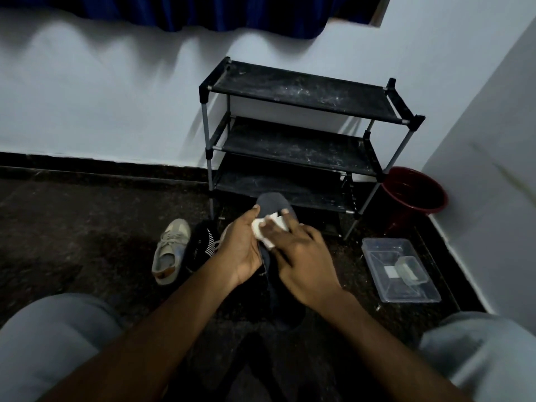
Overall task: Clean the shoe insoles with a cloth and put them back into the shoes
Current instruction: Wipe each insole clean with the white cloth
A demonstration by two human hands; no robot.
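A dark grey insole [271, 205] is held up in front of me, toe end pointing away. My left hand [240, 250] grips its left edge, thumb up along the side. My right hand [301, 256] presses a small white cloth [265, 232] onto the insole's top with straight fingers. The insole's heel end is hidden behind my hands. On the floor to the left lies a beige lace-up shoe [169, 252], with a dark striped item [203, 243] beside it that I cannot identify.
A black three-tier shoe rack [301, 91] stands against the white wall ahead. A dark red bucket [414, 195] sits in the right corner. A clear plastic tray [400, 271] with a small container lies on the floor at right. My knees frame the bottom corners.
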